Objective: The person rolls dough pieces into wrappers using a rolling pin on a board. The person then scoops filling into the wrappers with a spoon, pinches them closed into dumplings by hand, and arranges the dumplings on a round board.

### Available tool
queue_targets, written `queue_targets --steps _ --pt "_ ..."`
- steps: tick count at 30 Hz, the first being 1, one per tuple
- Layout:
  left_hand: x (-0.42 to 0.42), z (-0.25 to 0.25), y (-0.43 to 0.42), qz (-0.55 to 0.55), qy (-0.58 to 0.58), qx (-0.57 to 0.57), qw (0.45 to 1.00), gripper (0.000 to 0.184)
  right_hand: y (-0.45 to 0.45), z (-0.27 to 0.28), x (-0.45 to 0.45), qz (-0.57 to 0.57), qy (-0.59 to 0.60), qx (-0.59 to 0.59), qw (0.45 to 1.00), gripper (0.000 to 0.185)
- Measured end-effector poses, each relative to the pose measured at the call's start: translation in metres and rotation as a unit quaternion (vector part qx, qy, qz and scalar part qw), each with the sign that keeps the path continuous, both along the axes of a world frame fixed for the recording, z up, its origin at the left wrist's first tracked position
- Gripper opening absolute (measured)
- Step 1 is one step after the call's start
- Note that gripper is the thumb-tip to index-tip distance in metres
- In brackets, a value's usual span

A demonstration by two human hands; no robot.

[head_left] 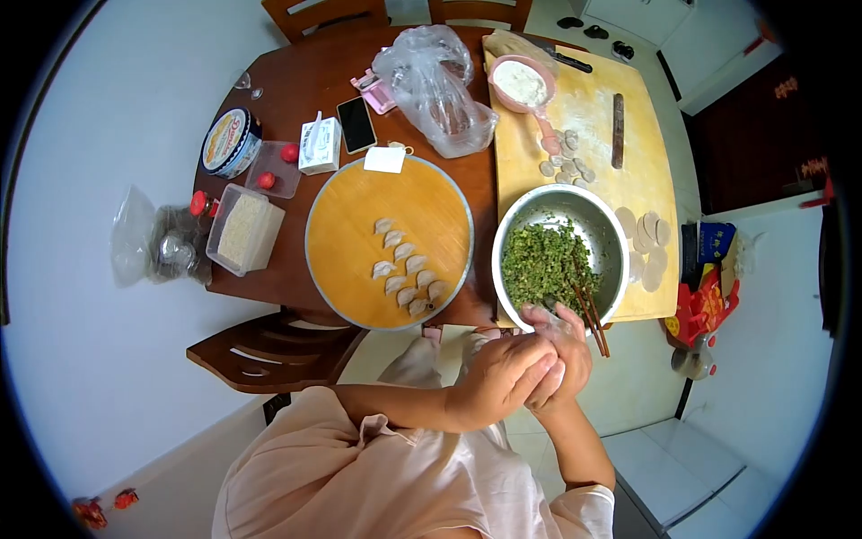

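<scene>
My left hand (pixel 501 384) and my right hand (pixel 567 357) are closed together, pressed against each other at the near rim of a steel bowl (pixel 614 229). Whatever lies between the fingers is mostly hidden; only a pale, shiny patch shows near the fingertips. Chopped green filling (pixel 543 260) fills the left part of the bowl. A pair of chopsticks (pixel 591 314) leans in it, their ends sticking out over the near rim beside my right hand. Left of the bowl, several folded dumplings (pixel 404 250) lie in slanting rows on a round board (pixel 346 234).
A wooden board (pixel 642 117) under the bowl carries flat dough wrappers (pixel 648 235), small dough pieces (pixel 567 162), a rolling pin (pixel 618 130), a flour bowl (pixel 521 83) and a knife (pixel 570 61). Leftward are a plastic bag (pixel 440 90), a phone (pixel 356 125), a tub (pixel 244 232) and a chair (pixel 269 350).
</scene>
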State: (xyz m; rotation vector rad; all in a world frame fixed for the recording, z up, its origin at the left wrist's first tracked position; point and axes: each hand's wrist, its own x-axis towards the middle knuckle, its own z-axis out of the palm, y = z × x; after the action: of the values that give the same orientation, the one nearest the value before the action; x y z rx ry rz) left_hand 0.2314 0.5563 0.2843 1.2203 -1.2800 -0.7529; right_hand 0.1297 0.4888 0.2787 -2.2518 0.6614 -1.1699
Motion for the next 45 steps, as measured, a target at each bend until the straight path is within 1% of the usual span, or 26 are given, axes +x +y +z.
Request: queue_targets --steps 2,5,9,11,12,13,14,16,17,18,20,21,23,24,25,26,27,28,30,31,34,35,38,41,44,45 --pt "0.006 -0.002 0.010 -0.007 -0.002 -0.003 1.000 0.011 0.009 -0.006 0.006 0.019 -0.025 -0.006 0.999 0.032" --pt "0.015 -0.001 0.020 -0.006 0.031 -0.027 0.999 0.010 0.016 -0.012 0.014 0.057 -0.049 -0.003 0.997 0.028" --pt "0.026 -0.004 0.030 0.019 -0.003 -0.049 0.999 0.011 0.023 -0.013 0.027 0.096 -0.079 0.018 0.992 0.026" --pt "0.033 -0.006 0.028 0.032 -0.022 -0.041 0.998 0.011 0.025 -0.021 0.034 0.077 -0.069 0.032 0.994 0.029" --pt "0.035 -0.015 0.028 0.055 -0.029 -0.021 0.998 0.013 0.025 -0.026 0.038 0.067 -0.065 0.037 0.995 0.030" --pt "0.040 -0.019 0.026 0.054 0.000 -0.016 0.998 0.014 0.025 -0.029 0.044 0.061 -0.073 0.069 0.993 0.036" --pt "0.047 -0.021 0.024 0.053 0.029 -0.009 0.998 0.014 0.028 -0.031 0.048 0.078 -0.073 0.132 0.985 0.043" --pt "0.062 -0.025 0.026 0.031 0.065 0.028 0.997 0.015 0.030 -0.009 0.060 0.097 -0.096 0.160 0.978 0.044" --pt "0.070 -0.024 0.023 0.019 0.071 -0.014 0.997 0.018 0.037 -0.008 0.060 0.116 -0.099 0.248 0.957 0.049" --pt "0.081 -0.021 0.020 -0.031 0.084 -0.038 0.995 0.021 0.042 -0.007 0.060 0.118 -0.121 0.291 0.942 0.052" --pt "0.090 -0.022 0.017 -0.009 0.035 -0.096 0.995 0.024 0.049 -0.004 0.062 0.123 -0.164 0.377 0.903 0.061" --pt "0.096 -0.023 0.015 -0.008 -0.022 -0.127 0.992 0.026 0.049 -0.007 0.061 0.138 -0.180 0.423 0.877 0.067" --pt "0.105 -0.025 0.010 -0.002 -0.135 -0.189 0.973 0.032 0.052 -0.009 0.058 0.129 -0.173 0.479 0.851 0.063" --pt "0.105 -0.024 0.010 -0.002 -0.137 -0.181 0.974 0.039 0.054 -0.010 0.058 0.126 -0.169 0.506 0.836 0.062" --pt "0.105 -0.022 0.009 -0.002 -0.139 -0.174 0.975 0.047 0.057 -0.013 0.058 0.126 -0.160 0.495 0.845 0.050" --pt "0.105 -0.021 0.009 -0.002 -0.142 -0.166 0.976 0.056 0.059 -0.012 0.060 0.122 -0.175 0.515 0.831 0.047" --pt "0.108 -0.025 0.011 -0.009 -0.143 -0.153 0.978 0.072 0.060 -0.012 0.062 0.117 -0.190 0.534 0.816 0.044" --pt "0.108 -0.024 0.014 -0.004 -0.122 -0.138 0.983 0.074 0.062 -0.011 0.064 0.113 -0.204 0.553 0.800 0.041" --pt "0.104 -0.024 0.020 0.007 -0.078 -0.105 0.991 0.079 0.063 -0.009 0.068 0.099 -0.222 0.555 0.796 0.037" --pt "0.105 -0.019 0.021 0.007 -0.084 -0.099 0.992 0.064 0.065 -0.012 0.067 0.097 -0.223 0.560 0.792 0.037" --pt "0.114 -0.029 0.022 -0.015 -0.146 -0.151 0.978 0.045 0.072 -0.024 0.067 0.086 -0.231 0.562 0.790 0.036" --pt "0.112 -0.027 0.023 -0.001 -0.138 -0.149 0.979 0.037 0.073 -0.027 0.068 0.081 -0.235 0.560 0.791 0.035" --pt "0.118 -0.027 0.026 0.015 -0.200 -0.126 0.972 0.039 0.074 -0.021 0.073 0.069 -0.246 0.605 0.754 0.034" --pt "0.112 -0.025 0.022 0.083 -0.151 -0.131 0.976 0.039 0.069 -0.015 0.080 0.088 -0.287 0.645 0.703 0.035" --pt "0.111 -0.030 0.028 0.088 -0.110 -0.112 0.984 0.045 0.066 -0.005 0.090 0.080 -0.273 0.632 0.721 0.036" --pt "0.115 -0.035 0.028 0.062 -0.135 -0.115 0.982 0.046 0.066 -0.008 0.089 0.082 -0.271 0.635 0.719 0.036"
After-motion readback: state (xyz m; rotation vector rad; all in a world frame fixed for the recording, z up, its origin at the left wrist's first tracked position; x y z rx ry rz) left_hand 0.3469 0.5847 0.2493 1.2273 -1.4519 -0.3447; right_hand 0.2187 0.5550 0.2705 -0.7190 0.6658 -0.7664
